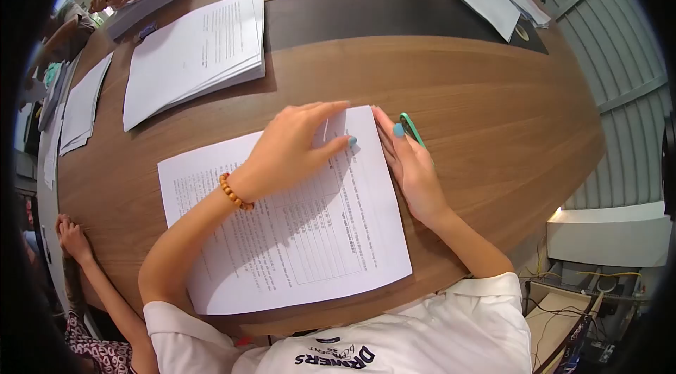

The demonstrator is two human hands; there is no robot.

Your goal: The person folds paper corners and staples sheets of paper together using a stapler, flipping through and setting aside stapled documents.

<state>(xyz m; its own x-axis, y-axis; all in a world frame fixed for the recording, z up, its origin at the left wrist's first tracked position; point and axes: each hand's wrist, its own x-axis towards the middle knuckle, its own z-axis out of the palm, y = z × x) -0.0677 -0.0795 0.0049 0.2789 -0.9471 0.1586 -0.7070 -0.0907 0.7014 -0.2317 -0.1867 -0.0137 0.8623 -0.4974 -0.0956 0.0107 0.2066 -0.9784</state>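
Left hand [287,140]: thumb and finger parted over the printed paper [318,251]. Right hand [417,178] lines its side; can't tell if it's gripping that green loop [406,123]. Paper's flat on the wood table [500,121]; I'd press lightly, edges even.

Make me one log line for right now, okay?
left hand: over printed paper; right hand: at paper's right edge; green object: by right hand; paper stack: farther away

Matt, smooth paper [317,226] lies beneath my hands [285,145]; beyond them, the wood-grained table [493,113] gleams softly; my wrist beads [227,187] look wooden.
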